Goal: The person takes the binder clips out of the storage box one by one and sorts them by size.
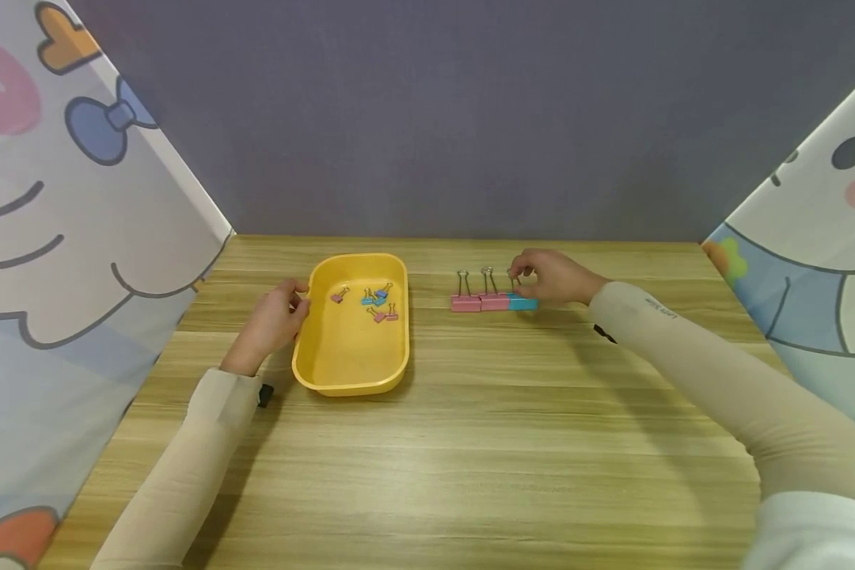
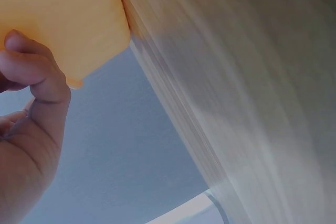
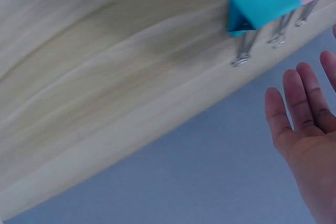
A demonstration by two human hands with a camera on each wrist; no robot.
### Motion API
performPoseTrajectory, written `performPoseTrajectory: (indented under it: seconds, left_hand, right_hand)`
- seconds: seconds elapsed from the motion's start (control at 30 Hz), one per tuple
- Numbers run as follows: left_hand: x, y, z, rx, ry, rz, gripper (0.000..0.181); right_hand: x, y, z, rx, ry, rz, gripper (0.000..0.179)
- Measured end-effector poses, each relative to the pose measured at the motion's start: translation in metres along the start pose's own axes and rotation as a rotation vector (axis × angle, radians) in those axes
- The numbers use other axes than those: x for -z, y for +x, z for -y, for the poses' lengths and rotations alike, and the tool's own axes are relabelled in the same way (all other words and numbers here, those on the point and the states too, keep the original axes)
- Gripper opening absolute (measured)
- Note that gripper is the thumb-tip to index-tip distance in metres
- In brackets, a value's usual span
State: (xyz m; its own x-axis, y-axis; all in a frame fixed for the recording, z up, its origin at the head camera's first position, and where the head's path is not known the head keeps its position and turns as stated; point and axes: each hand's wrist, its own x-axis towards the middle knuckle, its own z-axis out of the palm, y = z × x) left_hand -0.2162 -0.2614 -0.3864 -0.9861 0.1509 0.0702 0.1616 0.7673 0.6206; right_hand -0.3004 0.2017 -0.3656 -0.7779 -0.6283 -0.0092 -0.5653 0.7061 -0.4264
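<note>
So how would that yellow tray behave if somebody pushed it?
The yellow tray would probably slide rather than tip, given its broad, flat base. Its thin rim suggests light, fairly stiff plastic. The small clips loose inside might shift.

The tray (image 1: 349,356) looks like smooth plastic with a soft sheen. Right of the tray, the big clips (image 1: 495,302) have smooth, painted-looking bodies with a satin finish, and their handles (image 3: 244,56) are shiny metal wire. Inside the tray, the small clips (image 1: 392,317) also have metallic handles. Beneath the tray, the table (image 1: 470,451) shows smooth, faintly glossy wood grain, whether solid or laminate cannot be told. Behind the tray, the panel (image 1: 470,119) looks matt and cloth-like. Nearer than the tray, the sleeve (image 1: 185,467) is matt, lightly creased cloth.
</note>
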Motion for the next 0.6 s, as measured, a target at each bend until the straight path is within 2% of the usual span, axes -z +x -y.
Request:
performPoseTrajectory:
  seconds: [0.6]
  left_hand:
    - [-0.001, 0.001, -0.001, 0.006, 0.003, -0.006, 0.028]
  right_hand:
    - [-0.009, 0.032, 0.073, 0.229, -0.037, -0.047, 0.018]
